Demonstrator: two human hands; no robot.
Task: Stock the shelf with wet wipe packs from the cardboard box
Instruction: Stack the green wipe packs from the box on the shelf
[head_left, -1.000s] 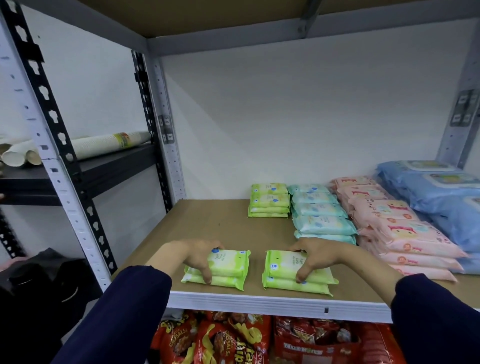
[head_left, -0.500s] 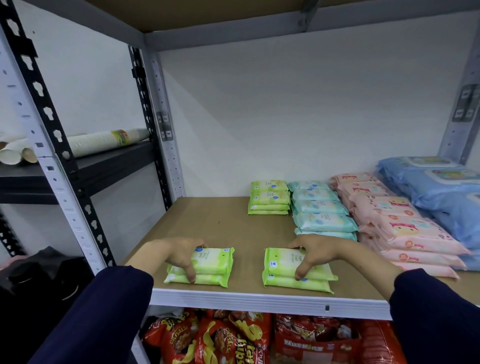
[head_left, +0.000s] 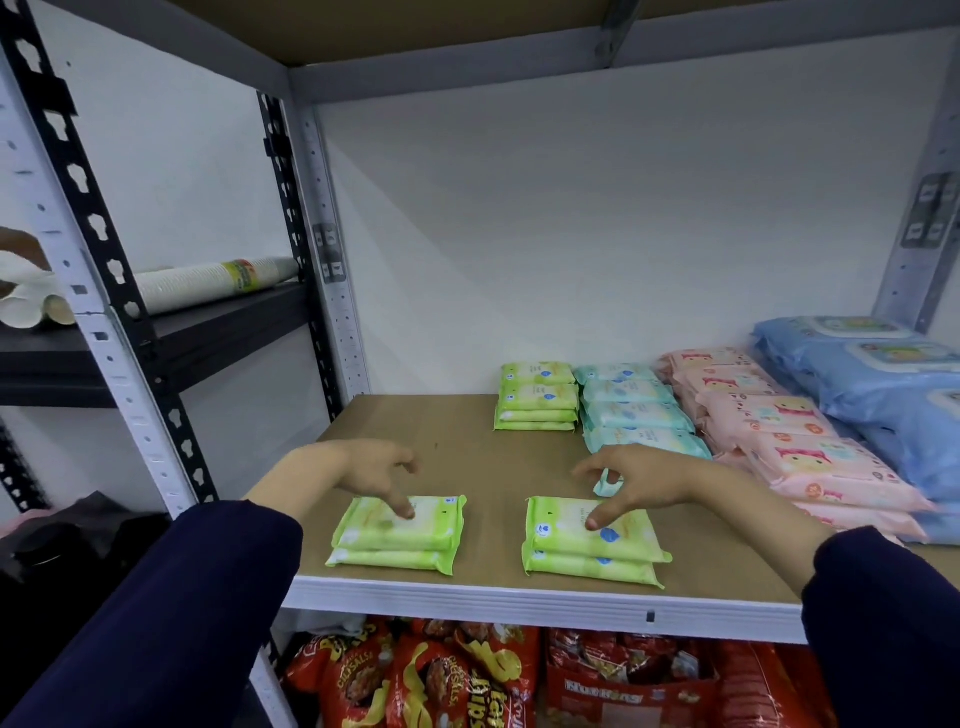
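Green left stack (head_left: 400, 535) and right stack (head_left: 592, 545) of wipe packs lie at the shelf (head_left: 467, 597) front | left grip (head_left: 363, 470) and right grip (head_left: 649, 475) clasped them a second ago, now loose-fingered, one fingertip touching each | judged placed | back stack (head_left: 537, 397) lies beyond

The frontmost teal pack (head_left: 607, 487) is largely hidden by the right hand (head_left: 644, 478). The blue packs (head_left: 893, 415) are cut off by the right edge. The snack bags (head_left: 447, 675) are cut off by the bottom edge, and their tops are concealed behind the front rail (head_left: 467, 597) of the shelf. The sleeve of paper cups (head_left: 208, 283) is partly masked by the upright post (head_left: 104, 312). Print on the green packs (head_left: 587, 535) is too small to be read. The dark object (head_left: 62, 545) at lower left cannot be identified.
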